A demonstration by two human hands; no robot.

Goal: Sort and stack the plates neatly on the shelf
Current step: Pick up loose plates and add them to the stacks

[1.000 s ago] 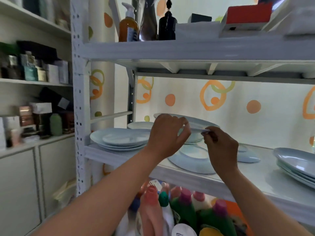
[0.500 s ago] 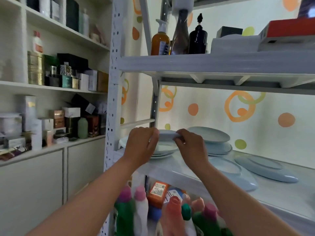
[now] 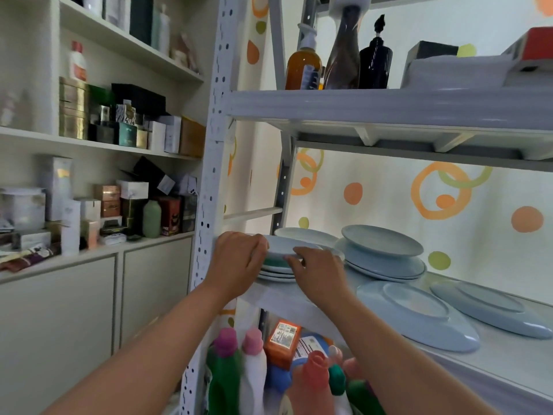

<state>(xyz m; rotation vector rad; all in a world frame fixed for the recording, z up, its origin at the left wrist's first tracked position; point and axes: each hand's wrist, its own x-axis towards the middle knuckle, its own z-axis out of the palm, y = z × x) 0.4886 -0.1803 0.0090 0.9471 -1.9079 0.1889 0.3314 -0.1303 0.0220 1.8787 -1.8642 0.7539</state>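
A pale blue plate (image 3: 284,245) sits on top of a stack of plates (image 3: 276,272) at the left end of the white shelf (image 3: 284,298). My left hand (image 3: 238,260) grips its left rim with curled fingers. My right hand (image 3: 318,275) pinches its near right rim. To the right stands a second stack of plates (image 3: 383,256) with a smaller plate on top. Two plates lie upside down on the shelf, one (image 3: 416,316) near the front and one (image 3: 490,308) farther right.
The white rack post (image 3: 209,205) stands just left of my left hand. The upper shelf (image 3: 389,106) carries bottles and boxes. Bottles with coloured caps (image 3: 254,369) crowd the level below. A wall unit with boxes (image 3: 119,130) fills the left side.
Both hands have carried the plate leftward from the middle of the shelf and lowered it onto the left stack. My view has turned left with it.
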